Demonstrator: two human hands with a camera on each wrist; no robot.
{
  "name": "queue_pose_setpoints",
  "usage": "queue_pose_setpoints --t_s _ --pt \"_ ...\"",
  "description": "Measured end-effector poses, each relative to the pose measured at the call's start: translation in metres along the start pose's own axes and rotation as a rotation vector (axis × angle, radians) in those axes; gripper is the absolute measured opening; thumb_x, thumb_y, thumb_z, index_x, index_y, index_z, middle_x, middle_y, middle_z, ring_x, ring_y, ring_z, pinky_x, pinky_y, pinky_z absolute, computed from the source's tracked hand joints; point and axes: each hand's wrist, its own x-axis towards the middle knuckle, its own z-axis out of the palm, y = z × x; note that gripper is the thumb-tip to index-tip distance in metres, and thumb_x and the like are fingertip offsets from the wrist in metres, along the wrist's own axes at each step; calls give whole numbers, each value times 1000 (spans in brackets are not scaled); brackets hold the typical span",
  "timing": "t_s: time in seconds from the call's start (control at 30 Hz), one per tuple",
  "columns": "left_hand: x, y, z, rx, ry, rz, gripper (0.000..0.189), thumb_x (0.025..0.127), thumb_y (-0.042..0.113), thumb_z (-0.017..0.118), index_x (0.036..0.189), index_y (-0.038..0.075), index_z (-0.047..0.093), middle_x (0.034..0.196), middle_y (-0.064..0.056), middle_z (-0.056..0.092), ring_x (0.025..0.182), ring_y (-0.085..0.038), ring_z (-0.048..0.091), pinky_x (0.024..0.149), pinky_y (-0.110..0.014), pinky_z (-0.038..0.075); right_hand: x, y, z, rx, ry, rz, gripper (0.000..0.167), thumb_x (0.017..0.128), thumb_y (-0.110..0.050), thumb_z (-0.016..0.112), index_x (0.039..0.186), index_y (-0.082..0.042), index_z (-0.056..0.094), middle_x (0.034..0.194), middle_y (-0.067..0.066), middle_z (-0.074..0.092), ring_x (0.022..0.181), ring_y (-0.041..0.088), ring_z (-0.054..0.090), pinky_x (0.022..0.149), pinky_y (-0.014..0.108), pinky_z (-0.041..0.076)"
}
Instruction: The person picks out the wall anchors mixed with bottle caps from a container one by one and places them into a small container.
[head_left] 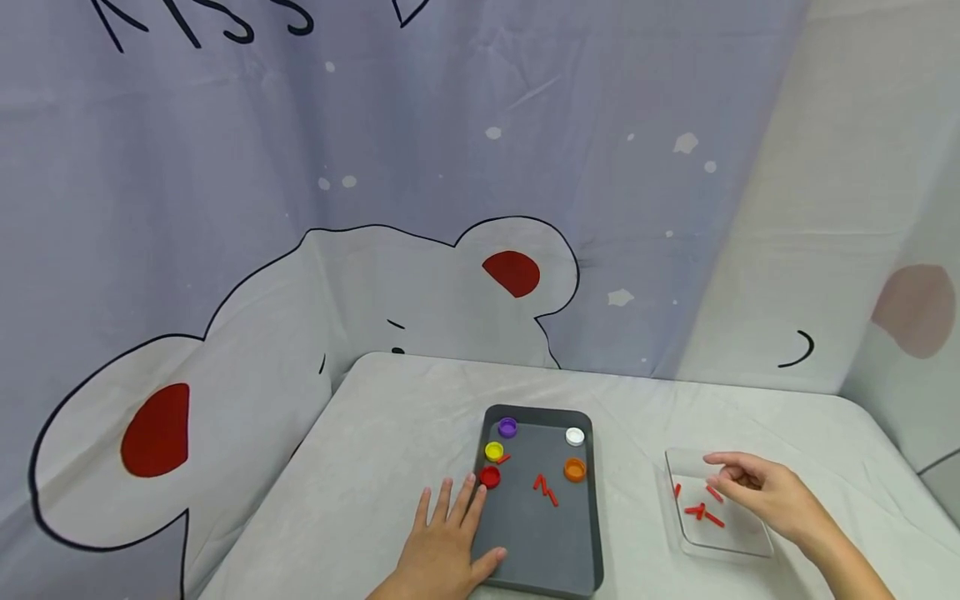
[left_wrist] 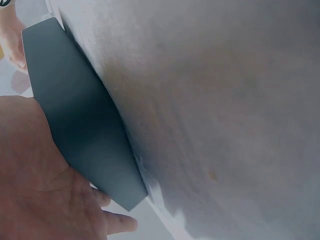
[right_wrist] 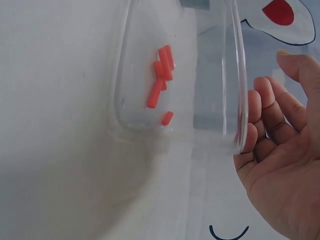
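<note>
My left hand [head_left: 442, 550] rests at the left edge of a dark grey tray [head_left: 532, 542], fingers spread and straight. In the left wrist view, the palm [left_wrist: 45, 175] lies against the tray's outer side wall [left_wrist: 85, 105]. Over a clear plastic box [head_left: 723, 550] hovers my right hand [head_left: 783, 500], its fingers loosely bent. The right wrist view shows nothing between those fingers and thumb. Several short red sticks [right_wrist: 155, 94] lie on the box's floor, some crossing each other. More red sticks [head_left: 553, 497] lie on the tray, one of them beside a yellow cap [head_left: 494, 451].
Small round caps stand along the tray's sides: purple [head_left: 507, 427] and red [head_left: 490, 477] at left with the yellow one, white [head_left: 574, 436] and orange [head_left: 575, 470] at right. A white cloth [head_left: 375, 450] covers the table. Behind it hangs a printed curtain [head_left: 420, 142].
</note>
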Motion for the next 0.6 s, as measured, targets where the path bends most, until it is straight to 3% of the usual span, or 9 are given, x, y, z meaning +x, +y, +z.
queue_pose_setpoints --t_s 0.37,0.6 --pt "2 -1 1 35 5 6 88 96 73 40 161 13 31 168 -8 21 152 -44 18 118 -67 10 8 -21 26 60 -42 -62 35 93 -15 75 123 1 69 85 -6 65 70 6 59 59 24 49" --pt "1 -1 2 30 6 3 88 96 73 40 161 13 31 168 -8 21 152 -44 18 118 -67 9 15 -37 46 81 -81 -117 28 92 -16 75 117 -4 72 81 -7 64 62 5 54 47 26 47"
